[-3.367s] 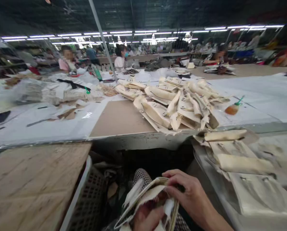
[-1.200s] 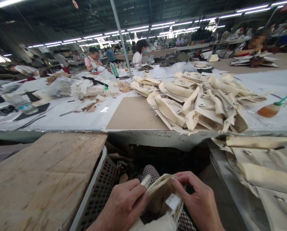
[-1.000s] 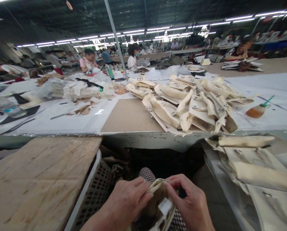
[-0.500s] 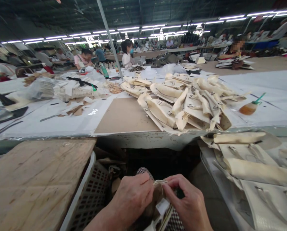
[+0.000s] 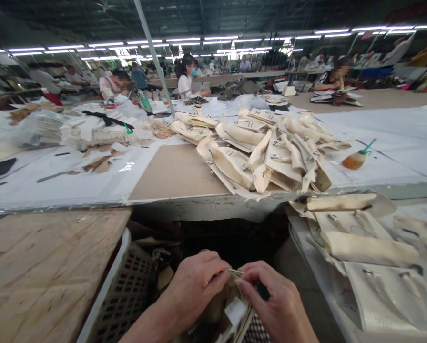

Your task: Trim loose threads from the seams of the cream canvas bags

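Note:
Low in front of my lap, an unfinished cream handbag [image 5: 222, 299] is held between my two hands, its edges turned up toward me. My left hand [image 5: 199, 286] is closed, thumb and fingers pinching the bag's upper edge on the left. Across from it my right hand [image 5: 276, 297] pinches the same edge on the right, fingertips close to the left ones. A white label [image 5: 235, 311] shows inside the bag, just below the fingers. The bag's lower part runs out of view, over checked cloth [image 5: 258, 329].
Cream bags with handles lie heaped on the long table [image 5: 177, 171]; more bags [image 5: 381, 276] lie at my right. A squeeze bottle [image 5: 356, 158] of amber liquid lies beyond. At my left are a wooden board [image 5: 52, 267] and a plastic basket [image 5: 126, 281]. Other people work farther back.
My view has shifted slightly to the right. Both hands keep pinching the bag's edge, with the left thumb now stretched farther along it toward the right hand.

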Demonstrator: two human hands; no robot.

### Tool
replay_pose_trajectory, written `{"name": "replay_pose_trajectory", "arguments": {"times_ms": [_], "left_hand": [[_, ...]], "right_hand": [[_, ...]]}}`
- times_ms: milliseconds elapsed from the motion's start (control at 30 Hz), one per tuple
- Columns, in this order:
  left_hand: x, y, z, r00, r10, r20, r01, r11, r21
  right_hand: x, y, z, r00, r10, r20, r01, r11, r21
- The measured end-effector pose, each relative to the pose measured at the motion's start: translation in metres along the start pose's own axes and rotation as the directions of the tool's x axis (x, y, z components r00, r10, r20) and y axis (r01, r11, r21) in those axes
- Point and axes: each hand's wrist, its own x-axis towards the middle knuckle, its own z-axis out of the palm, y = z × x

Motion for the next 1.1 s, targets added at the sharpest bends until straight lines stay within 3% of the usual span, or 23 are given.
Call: {"name": "replay_pose_trajectory", "arguments": {"times_ms": [500, 633, 833, 1100], "left_hand": [[-0.003, 0.003, 0.001, 0.999, -0.034, 0.009, 0.034, 0.999, 0.038], [-0.006, 0.002, 0.002, 1.0, -0.03, 0.0, 0.03, 0.999, 0.017], [-0.008, 0.003, -0.001, 0.999, -0.034, 0.032, 0.033, 0.999, 0.021], [-0.002, 0.017, -0.007, 0.979, -0.153, 0.134, 0.125, 0.973, 0.196]], "right_hand": [[-0.006, 0.0, -0.001, 0.994, -0.036, -0.1, 0.038, 0.999, 0.018], [-0.003, 0.0, -0.001, 0.996, -0.063, -0.061, 0.065, 0.997, 0.045], [-0.003, 0.002, 0.0, 1.0, 0.003, -0.006, -0.003, 0.996, 0.088], [0.001, -0.003, -0.003, 0.993, 0.081, 0.084, -0.087, 0.994, 0.065]]}}
